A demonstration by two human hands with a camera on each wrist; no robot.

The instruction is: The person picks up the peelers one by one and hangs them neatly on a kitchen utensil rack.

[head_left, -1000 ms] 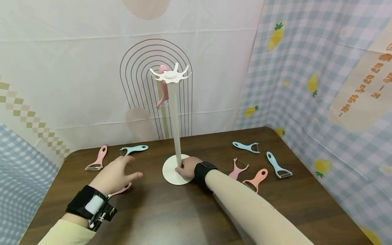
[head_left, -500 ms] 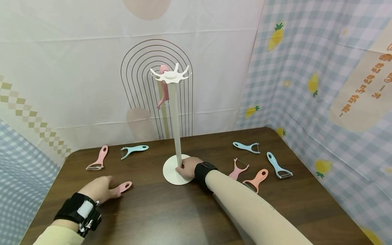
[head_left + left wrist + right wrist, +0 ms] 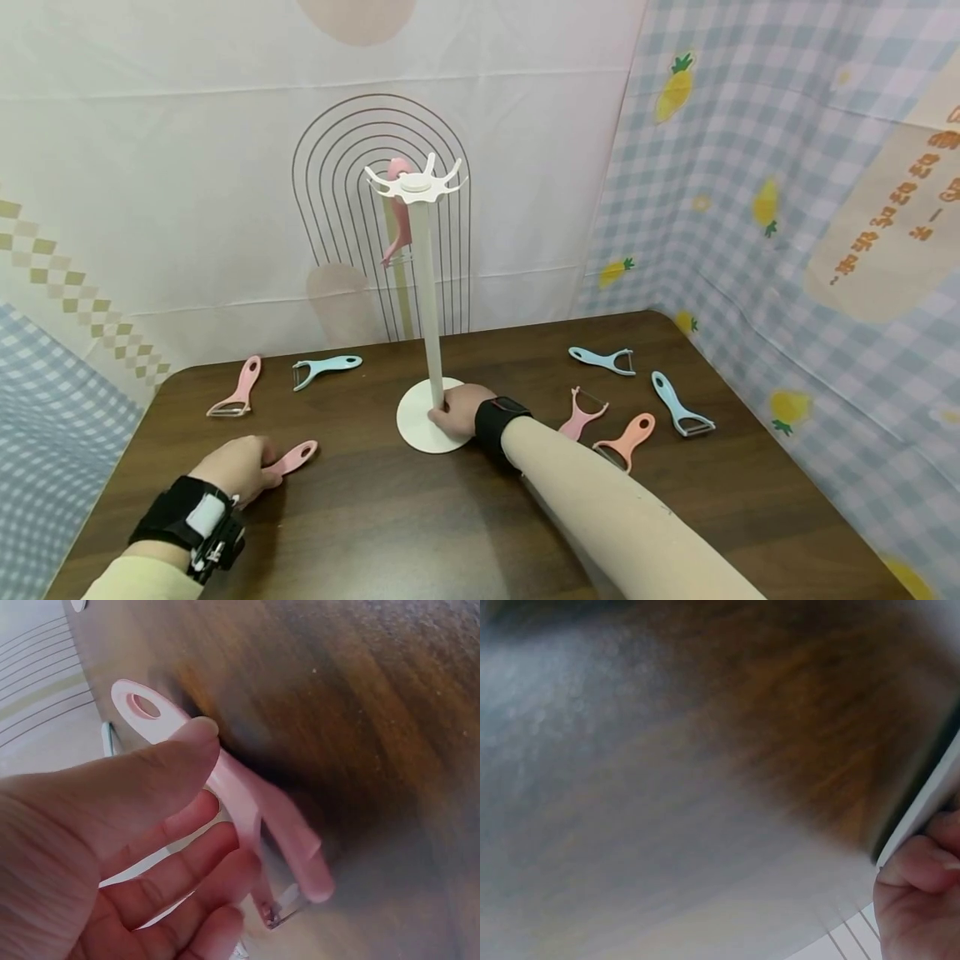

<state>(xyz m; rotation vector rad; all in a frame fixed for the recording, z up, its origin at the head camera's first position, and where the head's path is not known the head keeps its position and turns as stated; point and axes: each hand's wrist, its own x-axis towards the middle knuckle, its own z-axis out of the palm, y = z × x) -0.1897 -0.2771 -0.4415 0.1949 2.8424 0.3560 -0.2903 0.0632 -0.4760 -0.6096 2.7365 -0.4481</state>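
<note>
A dark wooden table (image 3: 420, 533) filled the lower half of the head view, backed by patterned cloth walls (image 3: 187, 167). Near its middle stood a tall white stand (image 3: 424, 292) with a round base and a ring of hooks at the top, and one pink peeler (image 3: 397, 218) hung from a hook on the far side. The right hand (image 3: 457, 410) was curled around the foot of the pole, resting on the base; the right wrist view showed only a finger or two against the white edge. The left hand (image 3: 238, 469) lay at the near left of the table, its thumb and fingers closed on a pink peeler (image 3: 291, 457) that lay flat on the wood, handle end with its hanging hole pointing away from the palm. In the left wrist view the thumb (image 3: 161, 769) pressed the handle (image 3: 191, 742) while the fingers curled under the forked head near the blade. It looked light, stiff and smooth plastic, likely to slide on the wood, and best held by the handle, away from the metal blade (image 3: 283, 906). More peelers lay scattered: pink (image 3: 238, 387) and blue (image 3: 326, 367) at far left, and two blue (image 3: 603, 359) (image 3: 678, 406) and two pink (image 3: 583, 413) (image 3: 626, 439) on the right.
</note>
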